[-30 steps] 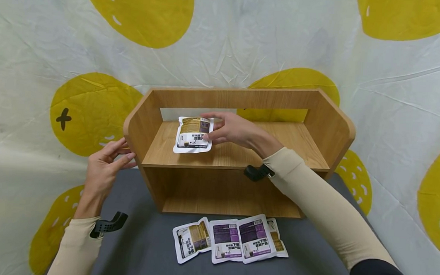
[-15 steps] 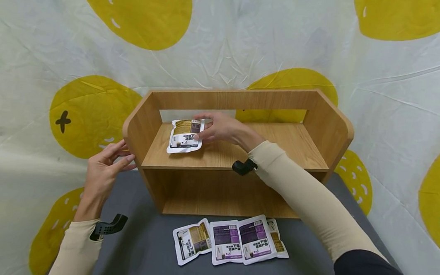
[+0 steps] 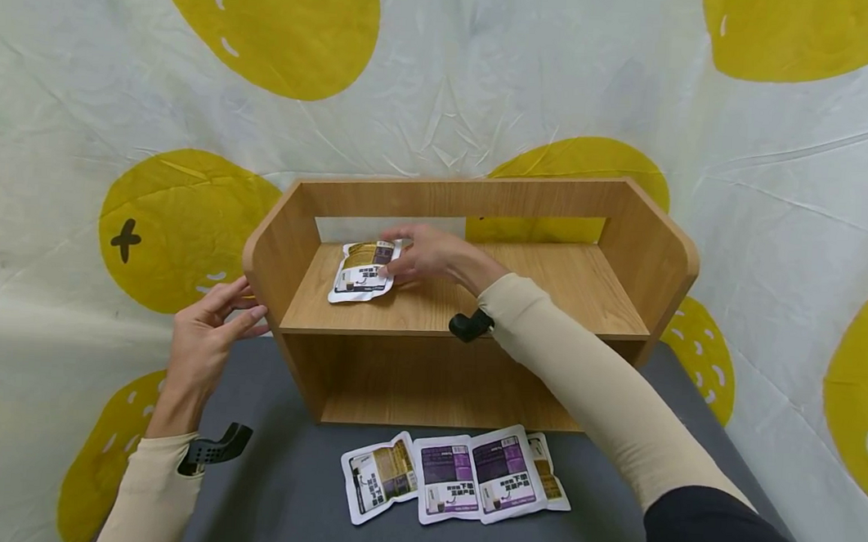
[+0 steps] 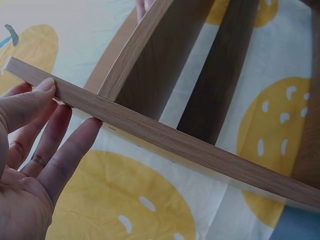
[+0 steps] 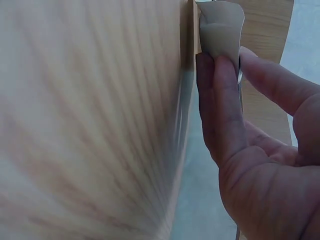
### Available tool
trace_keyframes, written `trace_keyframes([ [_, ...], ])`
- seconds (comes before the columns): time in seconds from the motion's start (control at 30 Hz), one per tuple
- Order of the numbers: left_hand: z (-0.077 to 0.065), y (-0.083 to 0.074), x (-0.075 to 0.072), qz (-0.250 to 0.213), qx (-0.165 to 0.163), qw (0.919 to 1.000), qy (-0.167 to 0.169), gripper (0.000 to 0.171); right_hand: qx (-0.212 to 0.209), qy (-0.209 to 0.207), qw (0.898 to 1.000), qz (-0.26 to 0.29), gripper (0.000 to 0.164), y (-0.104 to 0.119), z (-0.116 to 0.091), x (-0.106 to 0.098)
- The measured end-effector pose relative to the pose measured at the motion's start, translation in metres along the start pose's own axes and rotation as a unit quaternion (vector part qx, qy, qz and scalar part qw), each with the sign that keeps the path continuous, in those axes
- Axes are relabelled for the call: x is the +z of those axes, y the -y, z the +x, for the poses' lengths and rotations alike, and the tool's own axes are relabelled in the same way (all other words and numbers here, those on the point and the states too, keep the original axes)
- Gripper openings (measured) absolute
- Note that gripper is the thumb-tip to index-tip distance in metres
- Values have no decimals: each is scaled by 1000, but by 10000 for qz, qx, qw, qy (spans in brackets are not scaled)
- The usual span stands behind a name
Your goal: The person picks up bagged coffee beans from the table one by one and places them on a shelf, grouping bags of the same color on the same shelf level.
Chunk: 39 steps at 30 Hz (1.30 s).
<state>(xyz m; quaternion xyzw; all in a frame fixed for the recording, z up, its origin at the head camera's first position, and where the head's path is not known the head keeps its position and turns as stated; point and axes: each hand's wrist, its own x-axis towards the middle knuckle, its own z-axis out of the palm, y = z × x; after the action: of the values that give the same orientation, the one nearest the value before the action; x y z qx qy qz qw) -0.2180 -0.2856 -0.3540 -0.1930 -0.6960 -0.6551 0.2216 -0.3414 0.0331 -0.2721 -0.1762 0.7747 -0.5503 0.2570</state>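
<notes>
My right hand (image 3: pixel 435 259) pinches the right edge of a white, brown and purple pouch (image 3: pixel 360 277), low over the left part of the upper board (image 3: pixel 432 308) of a wooden shelf unit. In the right wrist view, the thumb (image 5: pixel 270 80) and fingers of that hand lie on opposite sides of the pouch (image 5: pixel 220 30). Extended fingers of my left hand (image 3: pixel 206 333) touch the outside of the unit's left side panel (image 3: pixel 273 250). The left wrist view has its thumb (image 4: pixel 45 86) on the panel's front edge (image 4: pixel 145 122).
In front of the unit, several similar pouches (image 3: pixel 447 478) lie in an overlapping row on the grey tabletop (image 3: pixel 276 475). The lower compartment (image 3: pixel 443 382) faces me. A white curtain with yellow shapes (image 3: pixel 444 75) hangs behind.
My right hand has carried the pouch to the left and slightly lower over the upper board, tipping it flatter. The left hand stays at the side panel.
</notes>
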Motion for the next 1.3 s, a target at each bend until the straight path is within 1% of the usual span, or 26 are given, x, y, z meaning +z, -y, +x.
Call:
trace_keyframes([
  [0.17,0,0,0,36,28,10000,10,51,209,83,9997,84,78,3,2,0],
  [0.3,0,0,0,55,44,10000,11,50,343,111,9993,-73,75,6,4,0],
  [0.53,0,-1,2,144,23,9999,24,50,554,74,9982,215,74,7,10,0],
  [0.6,1,-1,2,165,20,9999,17,51,579,56,9981,206,74,8,11,0],
  [0.9,1,-2,3,150,8,9999,1,50,580,-197,9975,-365,73,11,7,1],
  [1.13,1,-2,3,192,14,9998,-15,50,447,-243,9978,-431,73,9,11,3],
  [1.3,1,-1,3,216,20,9998,-1,50,436,-258,9976,-483,75,10,8,1],
])
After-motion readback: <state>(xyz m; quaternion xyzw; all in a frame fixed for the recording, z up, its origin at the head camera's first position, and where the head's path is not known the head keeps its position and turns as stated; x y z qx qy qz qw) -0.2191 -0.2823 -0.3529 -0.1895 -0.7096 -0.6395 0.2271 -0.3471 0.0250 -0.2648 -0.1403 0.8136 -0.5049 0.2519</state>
